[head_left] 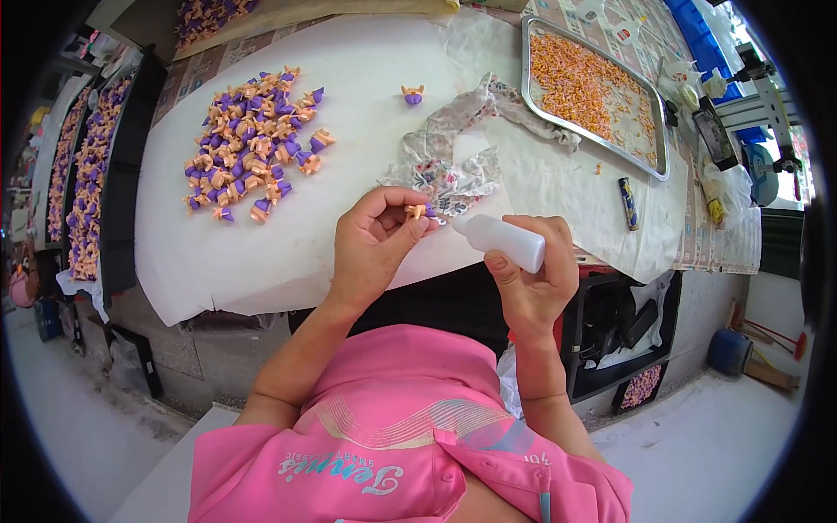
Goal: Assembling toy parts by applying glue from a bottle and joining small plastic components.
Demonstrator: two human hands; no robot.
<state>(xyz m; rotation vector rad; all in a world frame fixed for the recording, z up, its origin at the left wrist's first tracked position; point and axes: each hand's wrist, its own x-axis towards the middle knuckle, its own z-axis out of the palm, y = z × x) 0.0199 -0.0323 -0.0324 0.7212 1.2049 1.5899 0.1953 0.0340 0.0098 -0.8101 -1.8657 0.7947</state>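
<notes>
Between the thumb and fingers of my left hand (370, 248) is a small peach-and-purple plastic figure part (418, 211). My right hand (542, 279) is wrapped round a white squeeze bottle (507, 241), tilted so its thin nozzle points left at the part. Whether the tip touches the part is too small to tell. Just beyond my hands lies a crumpled floral cloth (436, 148). One similar peach-and-purple part (412, 94) sits alone farther back, and a heap of such parts (248, 144) covers the left side of the white sheet.
A metal tray (602, 140) of tiny orange pieces stands at the back right. Near it lies a dark blue-and-yellow tube (628, 203). Black crates (131, 166) filled with more parts stand at the left. A metal stand (772, 105) rises at the right edge.
</notes>
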